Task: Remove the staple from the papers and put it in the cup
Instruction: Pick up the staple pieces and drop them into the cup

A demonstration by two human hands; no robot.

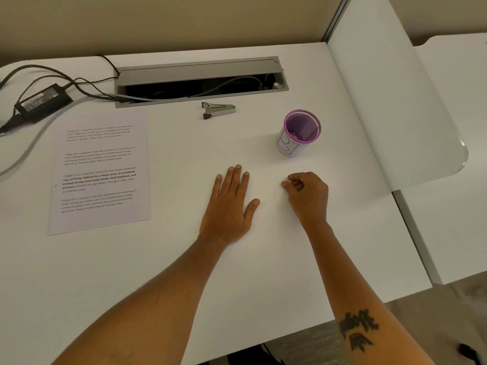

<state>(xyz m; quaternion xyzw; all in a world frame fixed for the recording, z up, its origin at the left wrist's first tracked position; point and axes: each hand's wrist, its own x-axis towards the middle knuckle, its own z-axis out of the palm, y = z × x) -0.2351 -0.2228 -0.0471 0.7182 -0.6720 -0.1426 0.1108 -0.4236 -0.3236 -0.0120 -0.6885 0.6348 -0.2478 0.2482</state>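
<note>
White desk (pixel 184 259): one papers (pixel 101 172), one cup (pixel 299 133); left hand (pixel 229 206) flat, right hand (pixel 307 194) curled, contents unclear.

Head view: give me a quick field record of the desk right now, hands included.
papers: flat, desk's left side, untouched
staple remover: far centre, near cable tray
cup: purple mesh, upright, right of remover
left hand: open, palm down on desk
right hand: loosely curled, fingertips pinched; contents cannot be seen
power adapter: far left

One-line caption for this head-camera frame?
Left hand flat and right hand curled on the white desk, apart from papers, staple remover and purple cup.
</note>
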